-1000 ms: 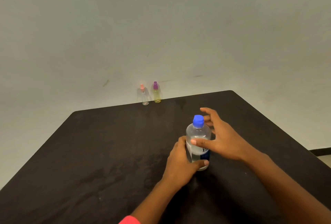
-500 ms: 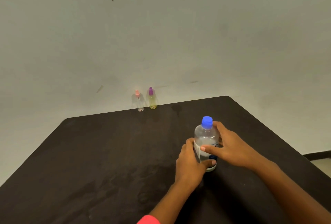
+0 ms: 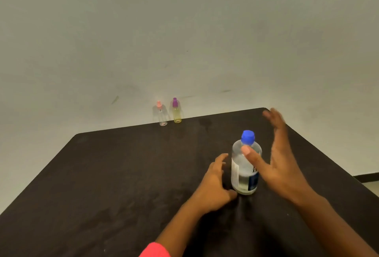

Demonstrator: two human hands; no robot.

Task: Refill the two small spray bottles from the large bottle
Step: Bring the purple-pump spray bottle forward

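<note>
Both refills seem ahead of us: pink spray bottle and purple spray bottle wait at the far edge of the table; our large bottle stands capped between our loosely open left hand and spread right hand.

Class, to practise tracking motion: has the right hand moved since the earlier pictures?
Yes. The right hand has released the bottle and swung open, up and to the right of it.

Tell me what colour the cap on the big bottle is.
Blue; the cap tops the large bottle, clearest in the head view.
</note>
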